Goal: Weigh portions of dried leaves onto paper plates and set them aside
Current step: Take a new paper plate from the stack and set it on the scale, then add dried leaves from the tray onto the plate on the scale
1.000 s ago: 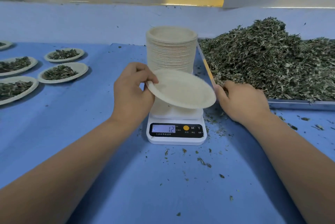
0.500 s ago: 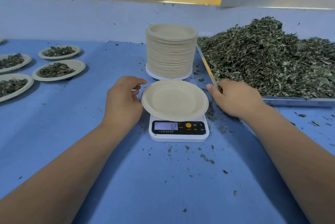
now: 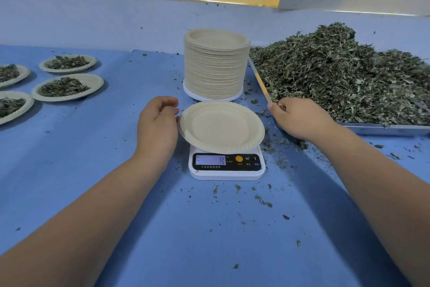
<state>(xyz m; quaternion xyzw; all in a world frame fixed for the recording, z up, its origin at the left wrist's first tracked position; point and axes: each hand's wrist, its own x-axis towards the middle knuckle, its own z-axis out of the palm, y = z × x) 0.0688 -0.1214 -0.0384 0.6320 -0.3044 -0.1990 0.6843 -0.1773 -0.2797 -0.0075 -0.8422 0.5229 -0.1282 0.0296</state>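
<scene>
Left hand (image 3: 157,128) loose beside plate (image 3: 221,126) on scale (image 3: 226,173), plate stack (image 3: 215,68) behind

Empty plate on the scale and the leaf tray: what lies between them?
In the head view, the right hand at the tray corner, plus loose leaf crumbs on the blue table.

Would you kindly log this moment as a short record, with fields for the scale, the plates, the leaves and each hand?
scale: white digital scale, display lit, reading unclear
on scale: empty paper plate
left hand: left hand beside the plate's left rim, fingers loosely curled, contact unclear
right hand: right hand at the tray's near corner, fingertips hidden among leaves
leaves: dried leaves heaped on metal tray, right of scale
spare plates: plate stack behind scale
done: four filled plates at far left
</scene>
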